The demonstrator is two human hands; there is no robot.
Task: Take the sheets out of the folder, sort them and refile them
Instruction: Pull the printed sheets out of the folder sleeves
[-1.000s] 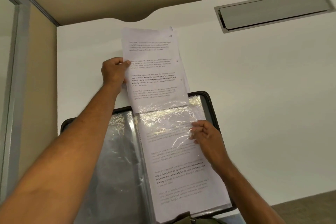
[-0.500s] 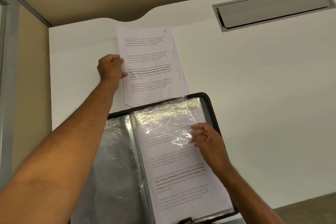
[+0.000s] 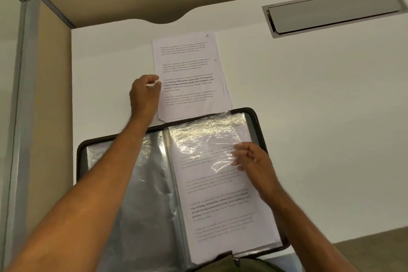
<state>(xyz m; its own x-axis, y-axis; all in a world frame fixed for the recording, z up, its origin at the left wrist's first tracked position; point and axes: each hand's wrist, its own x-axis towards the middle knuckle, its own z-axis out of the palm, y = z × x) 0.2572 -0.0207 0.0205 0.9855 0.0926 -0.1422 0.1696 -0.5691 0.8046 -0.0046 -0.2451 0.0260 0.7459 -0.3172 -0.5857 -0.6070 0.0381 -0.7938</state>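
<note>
Lying open on the desk [image 3: 309,95], the folder [image 3: 92,152] still has a sheet [image 3: 220,205] sleeved on its right page, so emptying is judged unfinished; sorting and refiling remain. A pulled stack [image 3: 189,77] lies just beyond it, pinched at its edge by the left hand [image 3: 144,95]. The sleeve is pinched by the right hand [image 3: 254,161].

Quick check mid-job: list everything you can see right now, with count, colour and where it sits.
Desk: one, white, fills most of the view.
Folder: one, dark-edged with clear plastic sleeves, lying open on the desk's near side.
Loose sheets: a small stack, exact count unclear, white with printed text, top one marked 4, on the desk just beyond the folder.
Filed sheet: one visible, white with printed text, inside the right-hand sleeve.
Cable flap: one, grey, set into the desk's far right.
Partition: one, beige with a grey frame, along the left.
Left hand: pinches the left edge of the loose sheets.
Right hand: fingers on the right-hand sleeve near its top.
</note>
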